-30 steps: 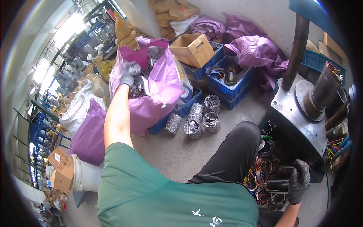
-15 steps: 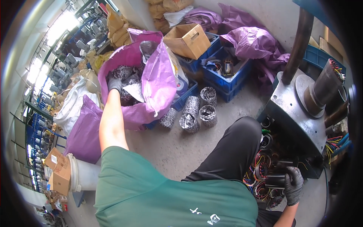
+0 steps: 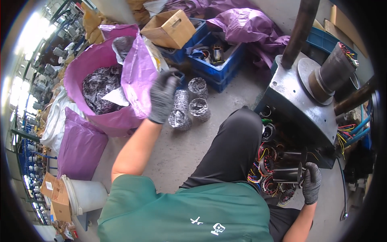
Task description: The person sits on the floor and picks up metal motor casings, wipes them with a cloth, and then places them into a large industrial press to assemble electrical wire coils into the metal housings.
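Observation:
My left hand (image 3: 162, 97), in a grey glove, is raised beside the large purple woven bag (image 3: 98, 117). Slightly blurred, its fingers look loosely apart, and nothing shows in them. Inside the bag lies a heap of black-and-white patterned wrapping (image 3: 98, 86) with a white scrap (image 3: 116, 97) on top. Just right of this hand, several patterned wrapped cylinders stand or lie on the floor, one long (image 3: 179, 109) and one short (image 3: 199, 109). At the lower right my gloved right hand (image 3: 311, 183) closes on the end of a dark metal cylinder (image 3: 287, 174), which lies on its side.
Wire-wound stators (image 3: 267, 164) with coloured leads lie by my knee. A heavy steel fixture (image 3: 300, 97) with posts and a mounted stator (image 3: 336, 68) stands to the right. Blue crates (image 3: 221, 72), a wooden box (image 3: 169, 30) and a white bucket (image 3: 86, 195) surround the area.
My left hand has come out of the purple bag and swung right toward the wrapped cylinders. The right hand stays at the metal cylinder, its fingers now curled at the end. The view has shifted right.

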Action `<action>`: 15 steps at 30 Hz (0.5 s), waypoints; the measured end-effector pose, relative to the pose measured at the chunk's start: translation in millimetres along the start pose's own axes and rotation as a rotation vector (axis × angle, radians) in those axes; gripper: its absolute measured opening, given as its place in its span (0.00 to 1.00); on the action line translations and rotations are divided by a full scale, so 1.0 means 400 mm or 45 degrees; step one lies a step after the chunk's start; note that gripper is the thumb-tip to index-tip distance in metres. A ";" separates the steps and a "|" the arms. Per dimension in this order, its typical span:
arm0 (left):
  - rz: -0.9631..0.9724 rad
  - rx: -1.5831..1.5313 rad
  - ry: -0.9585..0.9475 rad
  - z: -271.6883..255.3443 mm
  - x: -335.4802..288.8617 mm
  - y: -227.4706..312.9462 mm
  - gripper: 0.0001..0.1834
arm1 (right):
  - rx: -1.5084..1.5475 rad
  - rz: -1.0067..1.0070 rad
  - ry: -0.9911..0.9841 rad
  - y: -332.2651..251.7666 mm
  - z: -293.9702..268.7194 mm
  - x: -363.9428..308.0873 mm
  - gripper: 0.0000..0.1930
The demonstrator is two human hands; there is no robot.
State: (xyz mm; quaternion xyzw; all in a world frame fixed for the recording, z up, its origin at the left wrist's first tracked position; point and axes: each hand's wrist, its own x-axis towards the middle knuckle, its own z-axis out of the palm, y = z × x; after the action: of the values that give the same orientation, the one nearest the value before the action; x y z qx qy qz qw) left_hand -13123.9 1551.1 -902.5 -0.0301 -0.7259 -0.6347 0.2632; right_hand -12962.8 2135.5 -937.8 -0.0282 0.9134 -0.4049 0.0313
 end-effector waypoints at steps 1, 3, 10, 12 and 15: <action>-0.059 0.114 -0.143 0.030 -0.016 -0.083 0.11 | 0.030 -0.062 0.198 0.002 0.006 -0.006 0.08; -0.192 0.448 -0.322 0.075 -0.047 -0.277 0.13 | 0.093 -0.160 0.453 -0.001 0.016 -0.003 0.09; -0.706 1.412 -0.563 0.108 -0.135 -0.782 0.34 | 0.204 0.069 0.484 0.010 0.027 0.025 0.09; -0.761 1.504 -0.746 0.158 -0.186 -0.841 0.39 | 0.335 0.240 0.492 0.010 0.016 0.008 0.08; -0.753 1.550 -1.301 0.262 -0.223 -0.895 0.49 | 0.355 0.197 0.462 0.030 -0.005 -0.026 0.08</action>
State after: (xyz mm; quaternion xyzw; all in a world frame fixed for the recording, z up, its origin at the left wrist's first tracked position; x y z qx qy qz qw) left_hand -13218.3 1606.3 -1270.0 0.0248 -0.9487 -0.0845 -0.3038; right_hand -12952.8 2145.9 -944.8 0.1197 0.8389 -0.5218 -0.0987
